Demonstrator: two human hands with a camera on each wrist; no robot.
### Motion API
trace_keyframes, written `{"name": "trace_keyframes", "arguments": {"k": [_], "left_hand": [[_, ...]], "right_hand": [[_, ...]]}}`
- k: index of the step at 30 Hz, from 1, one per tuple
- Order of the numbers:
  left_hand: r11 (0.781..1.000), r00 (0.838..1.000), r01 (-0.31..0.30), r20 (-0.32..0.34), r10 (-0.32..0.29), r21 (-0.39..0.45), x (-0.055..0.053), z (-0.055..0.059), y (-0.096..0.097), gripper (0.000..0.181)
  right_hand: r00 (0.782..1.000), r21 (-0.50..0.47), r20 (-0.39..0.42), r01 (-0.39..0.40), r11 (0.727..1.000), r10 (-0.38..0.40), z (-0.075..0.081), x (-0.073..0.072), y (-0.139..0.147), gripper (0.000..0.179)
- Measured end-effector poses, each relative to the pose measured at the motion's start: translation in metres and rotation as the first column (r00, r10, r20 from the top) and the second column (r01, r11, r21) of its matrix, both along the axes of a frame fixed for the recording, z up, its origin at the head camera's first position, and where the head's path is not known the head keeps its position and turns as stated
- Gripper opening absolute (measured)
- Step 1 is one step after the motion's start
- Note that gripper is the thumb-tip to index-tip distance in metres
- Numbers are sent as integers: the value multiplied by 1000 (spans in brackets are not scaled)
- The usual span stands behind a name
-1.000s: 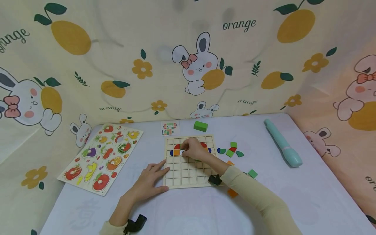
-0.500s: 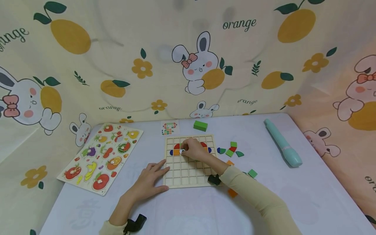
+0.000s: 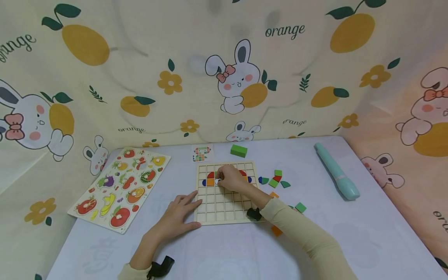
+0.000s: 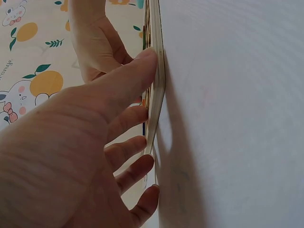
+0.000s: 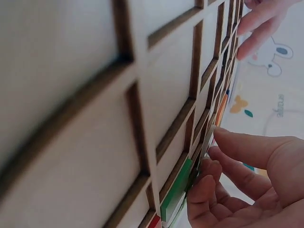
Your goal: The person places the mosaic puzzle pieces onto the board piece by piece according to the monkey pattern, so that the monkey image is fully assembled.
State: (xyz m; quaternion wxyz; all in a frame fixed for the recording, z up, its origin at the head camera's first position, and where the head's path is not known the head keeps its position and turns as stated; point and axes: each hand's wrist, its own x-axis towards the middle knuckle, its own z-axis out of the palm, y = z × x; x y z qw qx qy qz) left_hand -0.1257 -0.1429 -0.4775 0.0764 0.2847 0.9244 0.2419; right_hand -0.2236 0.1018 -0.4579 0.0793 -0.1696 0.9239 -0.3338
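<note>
A wooden grid board [image 3: 224, 210] lies on the table. My left hand [image 3: 176, 216] rests at its left edge with fingers spread; the thumb touches the board's near side in the left wrist view. Over the upper rows, my right hand [image 3: 231, 179] pinches a small white piece [image 3: 217, 182] at a cell, thumb and fingertips close together on it. To its left sit an orange square [image 3: 210, 182], a red piece [image 3: 210, 174] and a blue piece [image 3: 204, 182]. A green piece [image 5: 173, 192] lies in the grid by my right fingers. The right hand hides several middle cells.
Loose coloured pieces [image 3: 274, 182] lie right of the board, some near my right sleeve. Behind stand a green block [image 3: 239, 150] and a pattern card [image 3: 202, 153]. A fruit puzzle board [image 3: 122, 186] lies left, a teal tube-shaped object [image 3: 336, 171] right.
My right fingertips have shifted very slightly to the right at the white piece. The left hand and the board stay in place.
</note>
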Motion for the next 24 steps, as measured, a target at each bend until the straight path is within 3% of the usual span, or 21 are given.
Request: {"name": "trace_keyframes", "arguments": {"k": [5, 11, 18, 24], "left_hand": [[1000, 1000, -1, 1, 1, 0, 0, 0, 1, 70], [1000, 1000, -9, 11, 9, 4, 1, 1, 1, 70], [1000, 1000, -11, 7, 11, 10, 2, 1, 1, 70], [1000, 1000, -6, -1, 6, -4, 0, 1, 0, 71]], "right_hand": [[1000, -1, 1, 13, 1000, -13, -1, 0, -1, 11], [999, -115, 37, 15, 993, -11, 9, 2, 17, 13], [1000, -193, 1, 28, 981, -28, 29, 16, 78, 15], [992, -85, 44, 121, 989, -117, 31, 38, 145, 15]]}}
